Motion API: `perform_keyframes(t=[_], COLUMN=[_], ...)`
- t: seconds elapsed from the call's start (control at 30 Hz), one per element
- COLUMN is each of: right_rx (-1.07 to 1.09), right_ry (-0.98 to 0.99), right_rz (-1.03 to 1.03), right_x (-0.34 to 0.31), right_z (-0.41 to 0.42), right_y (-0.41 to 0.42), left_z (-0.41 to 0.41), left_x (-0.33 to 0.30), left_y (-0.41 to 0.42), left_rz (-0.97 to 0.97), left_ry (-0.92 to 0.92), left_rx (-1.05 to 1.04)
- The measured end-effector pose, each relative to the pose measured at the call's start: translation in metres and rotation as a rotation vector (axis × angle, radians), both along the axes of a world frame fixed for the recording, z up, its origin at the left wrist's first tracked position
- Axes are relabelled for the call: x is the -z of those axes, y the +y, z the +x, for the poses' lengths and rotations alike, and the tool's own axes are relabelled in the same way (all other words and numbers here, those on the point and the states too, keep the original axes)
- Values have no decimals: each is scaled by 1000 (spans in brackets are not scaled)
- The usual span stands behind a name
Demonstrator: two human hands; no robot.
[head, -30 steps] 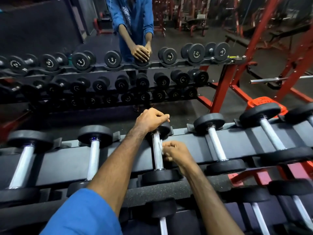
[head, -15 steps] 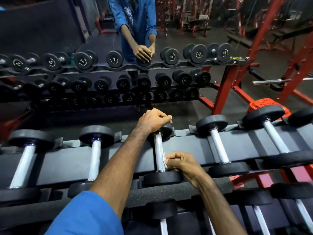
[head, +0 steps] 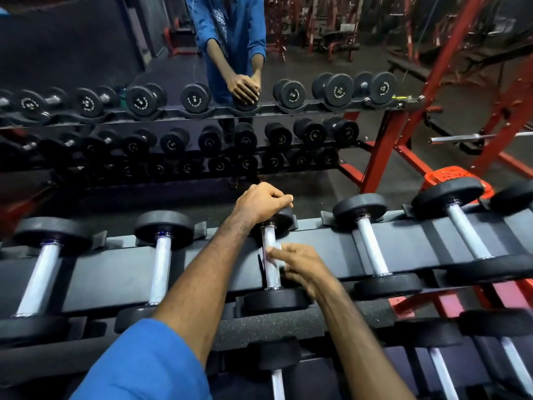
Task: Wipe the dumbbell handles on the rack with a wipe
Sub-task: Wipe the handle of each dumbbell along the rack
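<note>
One handle [head: 271,255] in work: right hand [head: 300,265], closed on the wipe [head: 266,255], has slid back from the near end to mid-shaft, left hand [head: 261,202] still clamped on the far head [head: 281,217], so this middle dumbbell looks nearly wiped.

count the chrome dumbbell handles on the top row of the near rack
5. From the left: far-left handle, next handle, the middle handle being wiped by the right hand while the left hand steadies it, fourth handle, fifth handle. More may lie past the right edge.
</note>
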State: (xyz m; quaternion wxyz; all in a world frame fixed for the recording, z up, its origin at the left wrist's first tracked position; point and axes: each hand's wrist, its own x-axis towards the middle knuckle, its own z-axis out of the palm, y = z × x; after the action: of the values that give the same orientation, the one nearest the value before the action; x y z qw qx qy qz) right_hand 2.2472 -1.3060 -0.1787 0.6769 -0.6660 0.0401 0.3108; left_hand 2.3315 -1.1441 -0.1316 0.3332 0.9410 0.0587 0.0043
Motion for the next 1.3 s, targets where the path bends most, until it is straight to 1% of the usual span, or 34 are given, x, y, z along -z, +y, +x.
perform_keyframes(t=[0.07,0.17,0.23,0.3,0.4,0.47,0.53,0.63,0.73,0.8,1.0,1.03,1.13,1.2,1.3], right_rx=[2,-6,-66,-90,-16,45,50,11,98,122,-89,-80,40,47,-145], right_ry=[-29,-64,-29,7,47,5,12,55,25,40,139,123,47,32,43], right_rz=[-7,-25,-93,-115,-63,-72,-78,-17,17,29,-39,-35,-22,-31,-199], right_x=[-12,-14,-9,-9,-10,-10,-4,-1,-6,-11,0,-2,-8,-11,-4], right_z=[13,9,-3,-2,19,24,18,4,20,32,7,8,23,23,6], right_y=[15,26,24,26,41,49,47,38,46,53,31,30,44,48,30], left_z=[0,0,0,0,0,-1,0,1,1,1,2,2,1,1,3], left_x=[0,2,1,0,0,1,3,2,2,2,6,5,5,6,9], left_y=[0,3,3,1,0,1,3,2,1,2,3,3,2,4,6], left_rz=[-4,-12,-13,-7,8,7,0,-11,2,-2,-18,-16,-6,-5,-18], left_ry=[0,4,0,-1,9,9,2,-8,-5,-1,-23,-27,-25,-29,-34], left_rx=[-3,-9,-4,2,-6,-15,-16,-14,-9,-15,-3,4,0,-12,-12])
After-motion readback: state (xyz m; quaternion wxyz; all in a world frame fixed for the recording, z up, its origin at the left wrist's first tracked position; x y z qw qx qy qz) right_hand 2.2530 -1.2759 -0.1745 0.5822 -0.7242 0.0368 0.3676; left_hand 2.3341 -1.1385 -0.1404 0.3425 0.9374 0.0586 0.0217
